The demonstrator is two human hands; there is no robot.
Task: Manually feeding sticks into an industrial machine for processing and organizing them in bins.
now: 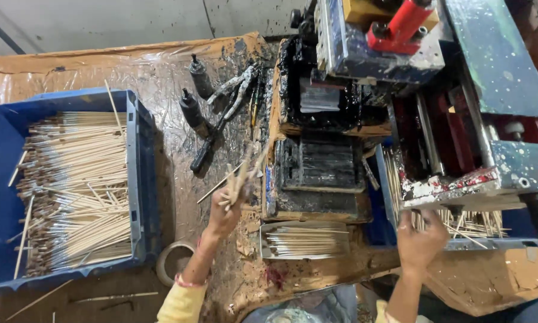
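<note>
Right hand (421, 236) closed on sticks (460, 224) | left hand (224, 212) grips brushes (240, 176)

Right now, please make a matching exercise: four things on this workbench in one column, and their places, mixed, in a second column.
Things:
1. blue crate of brushes
2. two black bottles
3. tape roll
4. red handle

Places:
A. top of the machine, far right
B. near edge, beside the left forearm
C. far left of the bench
D. on the plastic sheet, beyond the left hand

Pairs: 1-C, 2-D, 3-B, 4-A
</note>
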